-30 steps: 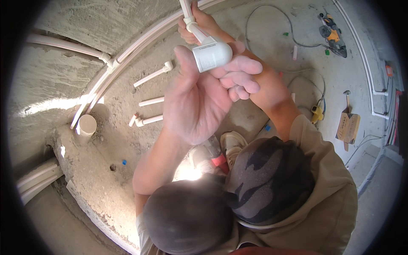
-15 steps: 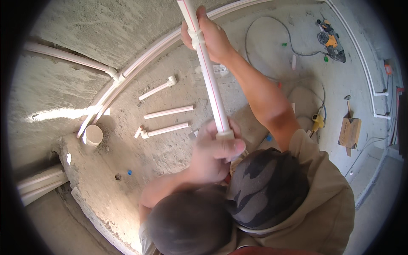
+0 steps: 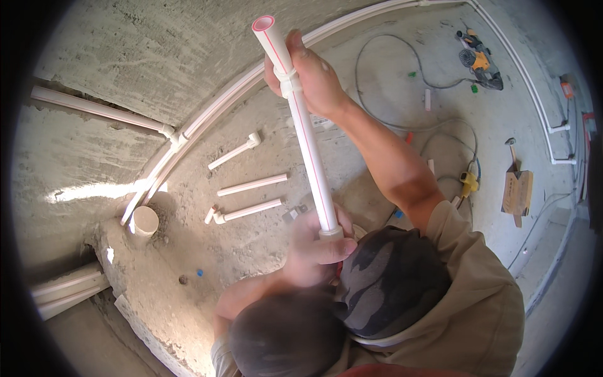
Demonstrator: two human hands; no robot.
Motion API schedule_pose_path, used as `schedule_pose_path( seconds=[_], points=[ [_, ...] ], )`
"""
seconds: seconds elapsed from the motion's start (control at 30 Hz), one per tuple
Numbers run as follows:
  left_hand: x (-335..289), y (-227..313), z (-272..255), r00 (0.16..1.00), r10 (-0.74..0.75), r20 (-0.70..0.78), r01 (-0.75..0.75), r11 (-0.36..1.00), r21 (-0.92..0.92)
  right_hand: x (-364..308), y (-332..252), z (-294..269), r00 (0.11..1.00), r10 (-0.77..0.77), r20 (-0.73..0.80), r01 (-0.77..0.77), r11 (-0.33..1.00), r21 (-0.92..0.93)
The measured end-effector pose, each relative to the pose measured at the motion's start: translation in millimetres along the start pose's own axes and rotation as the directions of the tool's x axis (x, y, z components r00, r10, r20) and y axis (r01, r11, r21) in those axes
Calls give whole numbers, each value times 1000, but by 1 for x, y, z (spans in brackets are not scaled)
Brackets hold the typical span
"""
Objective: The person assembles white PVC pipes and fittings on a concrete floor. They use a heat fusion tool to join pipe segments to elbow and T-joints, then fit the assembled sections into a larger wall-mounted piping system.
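Note:
A white plastic pipe with red stripes stretches up and away from my body, its open far end tipped toward view. My left hand, somewhat blurred, is closed around the near end, where a white fitting sits on the pipe. Farther up, my right hand grips the pipe beside a white coupling, thumb along one side and fingers partly hidden behind it. Whatever continues below my left hand is hidden by the hand and my knees.
Short pipe pieces, one with an elbow, lie on the rough floor to the left. A stubby round drain pipe stands by the wall. At right are a corded power tool, its cable, a yellow connector and a cardboard box.
The pipe and both hands have shifted lower in view, so the pipe's open far end now shows. Both hands keep their grip. The background has shifted slightly.

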State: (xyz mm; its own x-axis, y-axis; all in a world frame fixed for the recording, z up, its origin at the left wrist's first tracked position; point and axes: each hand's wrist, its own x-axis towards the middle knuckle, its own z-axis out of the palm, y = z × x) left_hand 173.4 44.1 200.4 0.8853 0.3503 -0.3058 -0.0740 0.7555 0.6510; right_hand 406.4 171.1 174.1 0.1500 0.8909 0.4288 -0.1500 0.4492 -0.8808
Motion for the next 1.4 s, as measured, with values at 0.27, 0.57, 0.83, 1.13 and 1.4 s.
schedule_pose_path(
  seconds=[0.27, 0.57, 0.83, 1.13, 1.4],
  points=[
    [-1, 1, -1, 1000, -17, -10, 17, 999, 51, -4, 0, 2, 999, 51, -17, -51, 999, 10],
    [-4, 4, 1, 996, -66, -55, 70, 995, 69, -7, 5, 3, 996, 87, -31, -85, 994, 66],
    [-4, 4, 4, 993, -92, -73, 97, 993, 71, -7, -3, 0, 997, 75, -16, -74, 996, 55],
    [3, 4, 11, 995, -26, -98, 38, 991, 126, -9, 18, -6, 989, 139, -44, -130, 979, 159],
    [16, 37, 13, 994, -18, 110, 67, 883, -464, -25, 66, 0, 809, 584, 69, -549, 707, 445]
  ],
)
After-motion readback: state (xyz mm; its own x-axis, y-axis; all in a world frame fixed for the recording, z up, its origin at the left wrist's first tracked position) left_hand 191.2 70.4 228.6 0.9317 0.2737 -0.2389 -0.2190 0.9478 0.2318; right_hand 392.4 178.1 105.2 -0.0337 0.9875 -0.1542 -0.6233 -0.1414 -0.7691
